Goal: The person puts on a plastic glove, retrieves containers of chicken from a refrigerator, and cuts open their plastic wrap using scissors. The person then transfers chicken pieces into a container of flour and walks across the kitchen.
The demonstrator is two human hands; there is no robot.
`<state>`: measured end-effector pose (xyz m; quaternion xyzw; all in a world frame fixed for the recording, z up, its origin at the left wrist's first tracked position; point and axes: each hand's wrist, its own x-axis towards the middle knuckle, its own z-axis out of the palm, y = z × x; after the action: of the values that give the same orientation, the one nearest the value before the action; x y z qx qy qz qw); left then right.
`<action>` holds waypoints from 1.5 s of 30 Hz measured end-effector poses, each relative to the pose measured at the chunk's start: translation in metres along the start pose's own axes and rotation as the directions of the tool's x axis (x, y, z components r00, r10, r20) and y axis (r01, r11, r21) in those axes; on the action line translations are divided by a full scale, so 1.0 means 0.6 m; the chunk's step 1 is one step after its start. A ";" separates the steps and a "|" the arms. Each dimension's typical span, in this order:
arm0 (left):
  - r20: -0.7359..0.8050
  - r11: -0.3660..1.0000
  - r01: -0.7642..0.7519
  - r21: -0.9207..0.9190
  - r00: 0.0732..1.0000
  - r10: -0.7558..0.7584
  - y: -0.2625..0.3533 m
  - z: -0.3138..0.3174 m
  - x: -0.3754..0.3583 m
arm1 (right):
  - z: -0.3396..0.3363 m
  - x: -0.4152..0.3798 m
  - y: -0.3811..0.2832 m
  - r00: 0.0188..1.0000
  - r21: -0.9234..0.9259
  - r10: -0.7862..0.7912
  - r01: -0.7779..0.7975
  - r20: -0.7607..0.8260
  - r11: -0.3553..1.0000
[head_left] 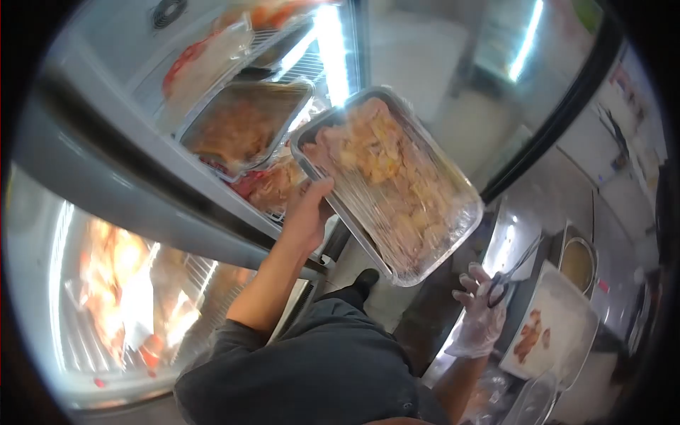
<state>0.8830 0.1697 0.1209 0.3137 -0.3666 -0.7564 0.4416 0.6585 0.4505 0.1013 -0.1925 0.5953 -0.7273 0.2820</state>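
My bare left hand grips the near left edge of a metal tray, thumb over the rim. Clear film stretches across the tray, and pale raw chicken pieces lie under it. The tray is tilted in front of an open display fridge. My right hand, in a clear plastic glove, holds scissors by the handles, blades pointing up and right. Its other fingers are partly spread, apart from the tray's lower corner.
Fridge shelves at the left hold another film-covered tray and bagged meat. A glass door stands open. On the steel counter at the right are a white tray with meat pieces and a metal container.
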 end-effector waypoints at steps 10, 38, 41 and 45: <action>-0.055 0.963 -0.123 -0.240 0.992 0.113 0.105 0.067 -0.029 | 0.186 0.124 -0.103 0.952 0.439 -0.127 -0.009 0.279 0.898; -0.265 0.803 -0.578 0.146 0.759 0.594 0.064 0.002 0.051 | 0.485 0.239 -0.036 0.641 -0.220 0.023 0.229 0.767 0.948; -0.071 0.880 -0.395 0.263 0.902 0.426 0.018 -0.050 0.041 | 0.274 0.258 -0.030 0.811 0.115 -0.470 0.461 0.349 0.880; 0.131 0.744 0.017 0.668 0.981 -0.140 -0.066 -0.060 -0.005 | -0.002 0.393 -0.119 0.592 -0.131 -0.597 0.642 -0.542 0.756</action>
<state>0.8957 0.1757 0.0693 0.3985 -0.6346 -0.6189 0.2356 0.4640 0.3096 0.1573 -0.1572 0.5168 -0.8250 -0.1658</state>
